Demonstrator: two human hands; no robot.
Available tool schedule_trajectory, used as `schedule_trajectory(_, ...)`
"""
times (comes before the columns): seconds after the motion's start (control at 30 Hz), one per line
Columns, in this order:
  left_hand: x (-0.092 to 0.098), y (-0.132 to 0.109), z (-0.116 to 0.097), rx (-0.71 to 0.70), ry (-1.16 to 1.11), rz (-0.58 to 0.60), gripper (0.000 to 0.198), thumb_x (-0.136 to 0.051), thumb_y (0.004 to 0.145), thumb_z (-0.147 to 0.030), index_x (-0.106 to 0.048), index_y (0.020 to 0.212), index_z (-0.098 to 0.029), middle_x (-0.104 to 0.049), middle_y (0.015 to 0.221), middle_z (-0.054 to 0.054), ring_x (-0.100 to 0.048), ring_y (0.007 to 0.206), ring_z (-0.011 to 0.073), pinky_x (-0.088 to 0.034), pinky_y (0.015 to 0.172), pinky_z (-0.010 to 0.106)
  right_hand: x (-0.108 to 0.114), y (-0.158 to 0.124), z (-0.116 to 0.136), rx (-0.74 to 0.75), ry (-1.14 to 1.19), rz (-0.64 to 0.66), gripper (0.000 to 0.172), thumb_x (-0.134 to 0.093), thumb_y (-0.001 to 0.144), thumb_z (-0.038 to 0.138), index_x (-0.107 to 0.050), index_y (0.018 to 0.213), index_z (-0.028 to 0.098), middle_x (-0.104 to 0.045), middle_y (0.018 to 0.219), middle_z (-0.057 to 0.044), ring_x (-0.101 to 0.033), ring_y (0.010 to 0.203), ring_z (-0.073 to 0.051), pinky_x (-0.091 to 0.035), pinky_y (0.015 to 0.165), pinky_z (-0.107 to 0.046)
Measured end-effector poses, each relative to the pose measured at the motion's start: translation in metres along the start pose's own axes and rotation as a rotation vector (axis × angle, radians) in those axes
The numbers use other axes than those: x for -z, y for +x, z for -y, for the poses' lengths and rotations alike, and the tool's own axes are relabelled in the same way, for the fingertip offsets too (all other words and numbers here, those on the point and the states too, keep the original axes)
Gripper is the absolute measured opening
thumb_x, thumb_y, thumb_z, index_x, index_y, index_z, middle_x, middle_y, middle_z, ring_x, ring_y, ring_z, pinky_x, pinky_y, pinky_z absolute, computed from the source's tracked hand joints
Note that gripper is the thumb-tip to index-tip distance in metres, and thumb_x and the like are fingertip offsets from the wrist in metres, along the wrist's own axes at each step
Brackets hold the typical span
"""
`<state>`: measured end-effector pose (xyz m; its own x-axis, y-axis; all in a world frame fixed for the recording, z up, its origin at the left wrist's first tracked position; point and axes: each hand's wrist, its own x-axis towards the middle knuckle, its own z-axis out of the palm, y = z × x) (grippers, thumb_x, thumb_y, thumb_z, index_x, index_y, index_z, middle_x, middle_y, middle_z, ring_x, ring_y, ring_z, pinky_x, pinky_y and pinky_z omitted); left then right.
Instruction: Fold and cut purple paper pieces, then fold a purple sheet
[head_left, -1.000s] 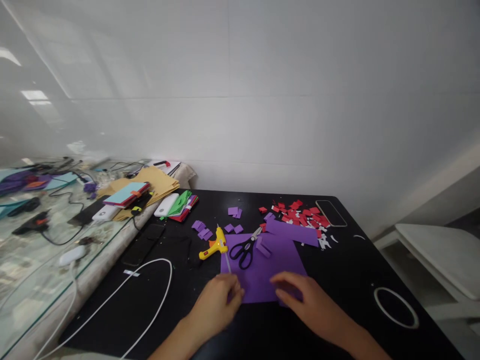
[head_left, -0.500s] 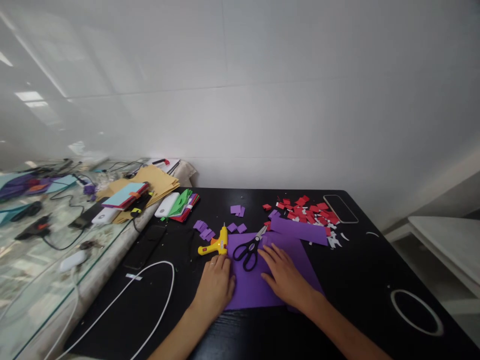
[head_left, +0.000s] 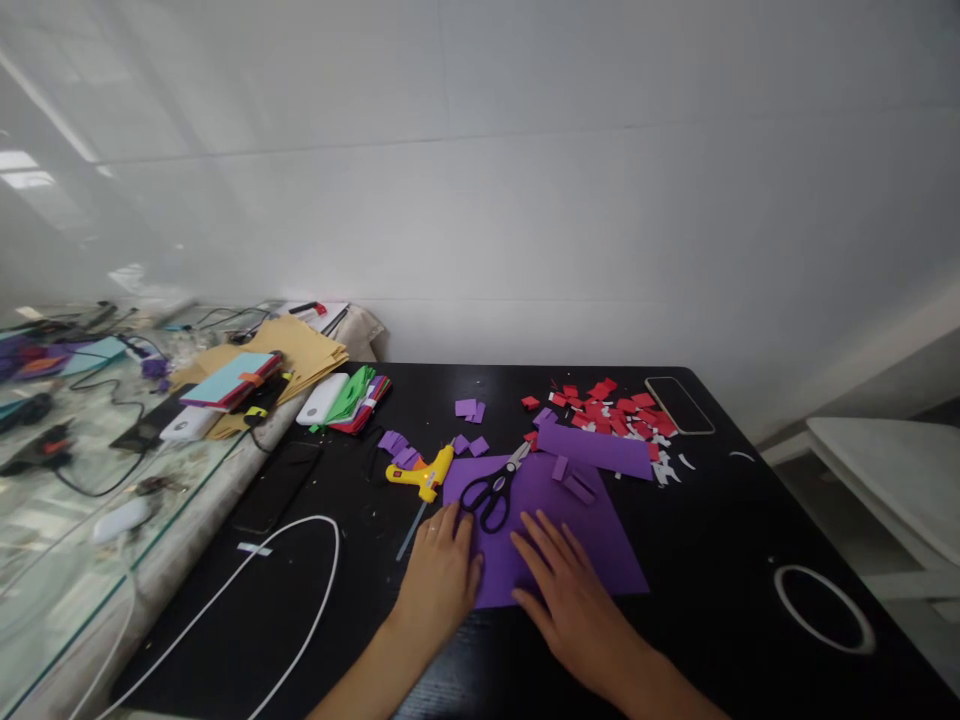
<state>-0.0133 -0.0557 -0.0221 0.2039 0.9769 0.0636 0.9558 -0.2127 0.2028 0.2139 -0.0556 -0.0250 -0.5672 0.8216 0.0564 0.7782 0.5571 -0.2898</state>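
Note:
A purple sheet (head_left: 600, 560) lies flat on the black table. My left hand (head_left: 442, 565) rests at its left edge, fingers stretched forward, just below the scissors' handles. My right hand (head_left: 562, 580) lies palm down on the sheet's lower part with the fingers spread. Black-handled scissors (head_left: 494, 490) lie on the sheet, blades pointing away to the right. A yellow glue gun (head_left: 424, 474) lies beyond my left hand, a glue stick (head_left: 411, 532) reaching out below it. A small folded purple strip (head_left: 574, 482) sits on the sheet beyond my right fingers, and a purple strip (head_left: 596, 450) lies across the far edge.
Red and white paper scraps (head_left: 611, 412) lie at the far right beside a phone (head_left: 679, 405). Small purple squares (head_left: 470, 409) are scattered further back. A white cable (head_left: 330, 590) loops at the left, near the cluttered glass table (head_left: 67, 560).
My right hand has drawn back toward me, uncovering the folded purple strip. The glue gun has turned and the glue stick now shows below it. The view has shifted slightly.

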Motion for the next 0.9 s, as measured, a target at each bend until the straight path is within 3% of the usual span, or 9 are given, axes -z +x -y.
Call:
schedule_trajectory(0.1,-0.004,0.000,-0.004,0.017,0.020,0.013,0.046,-0.056,0.095,-0.023,-0.059,0.141,-0.016,-0.055,0.149,0.018,-0.055,0.135,0.0335,-0.047,0.112,0.050,-0.013,-0.016,-0.005,-0.010,-0.031,-0.026,0.055,-0.046,0.106,0.031,-0.043,0.160,0.026,-0.037,0.170,-0.008,-0.038,0.155,-0.032,-0.038,0.123,-0.058)
schedule_trajectory(0.23,-0.004,0.002,-0.005,0.033,0.033,0.034,0.052,-0.056,0.098,-0.029,-0.054,0.149,-0.019,-0.053,0.150,0.018,-0.056,0.131,0.0335,-0.049,0.106,0.048,-0.025,-0.031,-0.037,-0.061,-0.116,-0.131,0.053,-0.041,0.108,0.028,-0.042,0.161,0.026,-0.040,0.168,-0.009,-0.041,0.154,-0.031,-0.042,0.121,-0.056)
schedule_trajectory(0.37,-0.004,0.010,-0.006,0.061,0.074,0.021,0.060,-0.056,0.099,-0.034,-0.047,0.155,-0.017,-0.058,0.143,0.018,-0.058,0.122,0.0341,-0.050,0.100,0.047,-0.022,-0.038,-0.075,-0.116,-0.209,-0.212,0.051,-0.039,0.107,0.023,-0.049,0.156,0.021,-0.043,0.166,-0.012,-0.042,0.153,-0.033,-0.042,0.119,-0.058)
schedule_trajectory(0.47,-0.005,0.016,-0.006,0.094,0.079,0.013,0.066,-0.056,0.098,-0.034,-0.042,0.158,-0.010,-0.059,0.140,0.020,-0.058,0.120,0.0364,-0.050,0.099,0.050,-0.016,-0.037,-0.087,-0.157,-0.246,-0.288,0.052,-0.036,0.102,0.011,-0.057,0.149,0.015,-0.049,0.161,-0.016,-0.040,0.153,-0.035,-0.040,0.120,-0.060)
schedule_trajectory(0.6,-0.013,0.010,-0.008,0.109,-0.061,-0.024,0.064,-0.054,0.097,-0.029,-0.043,0.155,-0.006,-0.054,0.146,0.022,-0.053,0.131,0.0379,-0.048,0.107,0.052,-0.011,-0.026,-0.060,-0.079,-0.154,-0.318,0.048,-0.039,0.101,0.010,-0.061,0.145,0.014,-0.056,0.155,-0.015,-0.048,0.149,-0.030,-0.041,0.122,-0.055)
schedule_trajectory(0.7,-0.020,-0.009,-0.007,0.157,-0.273,-0.044,0.060,-0.054,0.094,-0.027,-0.048,0.150,-0.009,-0.047,0.154,0.021,-0.045,0.144,0.0382,-0.041,0.117,0.056,-0.009,-0.013,-0.024,0.042,-0.017,-0.210,0.044,-0.045,0.106,0.019,-0.057,0.149,0.019,-0.054,0.158,-0.011,-0.051,0.147,-0.025,-0.049,0.118,-0.047)
schedule_trajectory(0.8,-0.017,-0.024,-0.003,0.279,-0.619,-0.031,0.063,-0.063,0.087,-0.034,-0.054,0.146,-0.013,-0.041,0.160,0.021,-0.040,0.149,0.0381,-0.034,0.123,0.058,-0.009,-0.001,0.001,0.097,0.060,-0.114,0.048,-0.049,0.106,0.026,-0.051,0.154,0.020,-0.048,0.163,-0.011,-0.046,0.150,-0.028,-0.046,0.120,-0.053)
schedule_trajectory(0.9,0.004,-0.025,0.004,0.485,-1.080,0.041,0.059,-0.070,0.080,-0.037,-0.063,0.135,-0.018,-0.051,0.152,0.018,-0.044,0.147,0.0356,-0.036,0.123,0.053,-0.014,0.009,0.008,0.074,0.091,-0.061,0.052,-0.051,0.106,0.030,-0.048,0.157,0.020,-0.045,0.164,-0.012,-0.043,0.152,-0.032,-0.042,0.122,-0.058)
